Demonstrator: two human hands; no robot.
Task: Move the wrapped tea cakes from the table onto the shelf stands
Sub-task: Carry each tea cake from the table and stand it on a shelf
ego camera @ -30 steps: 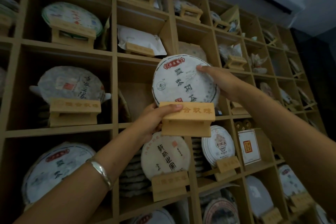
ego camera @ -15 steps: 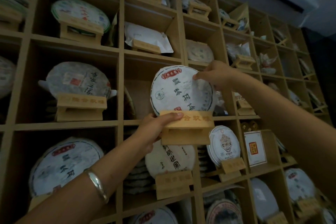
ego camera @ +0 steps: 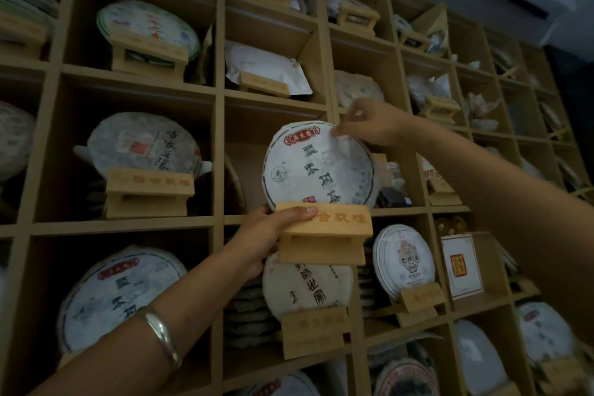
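A round tea cake [ego camera: 316, 167] in white paper with black characters and a red label stands upright in a light wooden stand [ego camera: 323, 236]. My left hand [ego camera: 268, 236] grips the stand's left end, thumb across its front plate, and holds it in the air in front of the middle shelf compartment. My right hand [ego camera: 369, 124] pinches the cake's upper right edge with curled fingers. The cake's bottom is hidden behind the stand's plate.
The wooden shelf wall [ego camera: 218, 106] fills the view, its cubbies holding other wrapped cakes on stands, such as one at left [ego camera: 141, 141] and one below [ego camera: 308, 286]. A red-and-white box [ego camera: 461, 265] stands at lower right. The middle cubby behind the held cake is dark.
Stand and cake have sunk slightly in view toward the middle cubby. My right hand went from flat fingers on the cake's right edge to a pinch at its upper right.
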